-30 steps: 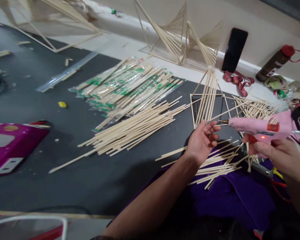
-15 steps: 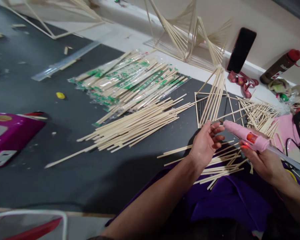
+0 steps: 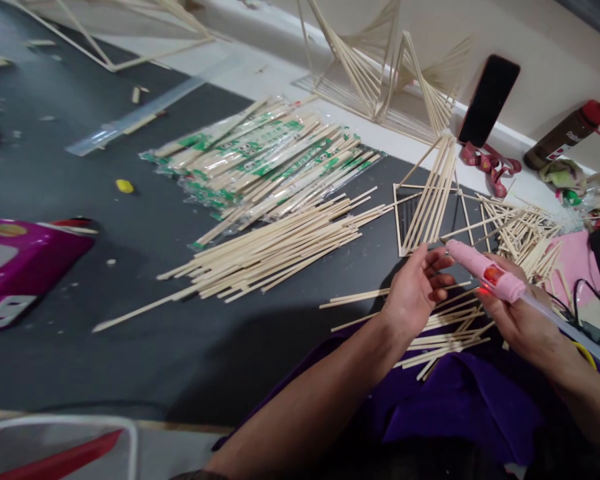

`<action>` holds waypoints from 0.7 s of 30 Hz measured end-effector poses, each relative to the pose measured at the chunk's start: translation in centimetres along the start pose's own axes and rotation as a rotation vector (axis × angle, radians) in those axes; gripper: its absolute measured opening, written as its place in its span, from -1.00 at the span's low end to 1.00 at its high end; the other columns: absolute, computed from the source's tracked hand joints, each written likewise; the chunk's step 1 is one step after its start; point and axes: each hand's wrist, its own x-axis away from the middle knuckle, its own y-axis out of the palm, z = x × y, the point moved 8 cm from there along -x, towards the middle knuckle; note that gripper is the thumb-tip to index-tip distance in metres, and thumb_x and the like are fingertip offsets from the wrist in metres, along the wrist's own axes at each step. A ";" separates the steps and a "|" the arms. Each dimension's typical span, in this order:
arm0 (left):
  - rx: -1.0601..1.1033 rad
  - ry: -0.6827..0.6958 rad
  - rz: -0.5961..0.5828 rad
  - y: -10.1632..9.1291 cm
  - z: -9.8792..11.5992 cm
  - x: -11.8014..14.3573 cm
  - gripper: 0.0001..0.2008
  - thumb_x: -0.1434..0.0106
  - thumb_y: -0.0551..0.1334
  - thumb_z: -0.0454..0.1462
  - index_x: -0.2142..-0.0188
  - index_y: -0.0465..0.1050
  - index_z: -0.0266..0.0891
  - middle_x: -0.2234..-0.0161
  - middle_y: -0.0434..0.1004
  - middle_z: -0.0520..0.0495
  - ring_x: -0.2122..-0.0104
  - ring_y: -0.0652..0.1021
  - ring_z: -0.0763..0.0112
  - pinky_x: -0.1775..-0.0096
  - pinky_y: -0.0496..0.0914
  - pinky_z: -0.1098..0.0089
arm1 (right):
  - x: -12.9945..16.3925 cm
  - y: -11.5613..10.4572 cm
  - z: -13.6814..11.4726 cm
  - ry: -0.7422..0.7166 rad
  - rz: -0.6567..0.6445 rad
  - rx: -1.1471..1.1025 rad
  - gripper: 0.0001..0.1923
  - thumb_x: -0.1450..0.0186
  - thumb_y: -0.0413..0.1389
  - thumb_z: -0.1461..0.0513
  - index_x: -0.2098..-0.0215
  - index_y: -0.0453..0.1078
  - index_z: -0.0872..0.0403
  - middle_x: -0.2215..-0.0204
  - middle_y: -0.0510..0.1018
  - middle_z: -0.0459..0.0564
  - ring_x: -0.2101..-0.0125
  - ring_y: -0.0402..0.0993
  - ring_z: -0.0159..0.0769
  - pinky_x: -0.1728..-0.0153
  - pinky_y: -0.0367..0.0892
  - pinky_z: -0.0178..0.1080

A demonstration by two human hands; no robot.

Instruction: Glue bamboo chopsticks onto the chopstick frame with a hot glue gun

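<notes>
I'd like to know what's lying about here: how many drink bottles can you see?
1: a brown bottle with a red cap lies against the wall at far right, beside the propped phone. Others may sit outside the view.

A dark grey mat (image 3: 130, 360) carries a loose heap of bare wooden sticks (image 3: 275, 250); wrapped chopstick packets (image 3: 260, 160) lie just behind it; a magenta box (image 3: 25, 263) sits at the left; a yellow scrap (image 3: 125, 186) lies apart

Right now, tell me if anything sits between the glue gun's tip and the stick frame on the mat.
Nothing visible does. The right hand holds the glue gun, whose tip points at the stick frame with only open mat between them. The left hand is beside the tip, not across its path.
</notes>
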 end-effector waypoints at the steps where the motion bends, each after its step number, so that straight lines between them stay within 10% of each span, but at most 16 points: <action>1: 0.000 -0.002 -0.001 0.0 0.0 0.0 -0.68 -0.38 0.07 -0.11 0.27 0.44 -0.31 0.44 0.51 -0.04 0.64 0.44 0.57 0.65 0.18 0.55 | -0.1 0.0 -0.1 -0.006 0.002 0.011 -0.63 -0.39 -0.03 0.14 -0.07 0.26 0.18 0.18 0.60 0.25 0.37 0.62 -0.16 0.49 0.48 -0.26; 21: -0.027 -0.006 0.001 0.1 -0.1 0.2 -0.66 -0.39 0.04 -0.10 0.30 0.41 -0.32 0.47 0.49 -0.02 0.66 0.43 0.57 0.66 0.17 0.55 | 0.4 0.1 -0.2 -0.021 0.008 0.089 -0.64 -0.39 -0.03 0.15 -0.09 0.24 0.13 0.16 0.61 0.18 0.36 0.62 -0.20 0.44 0.47 -0.28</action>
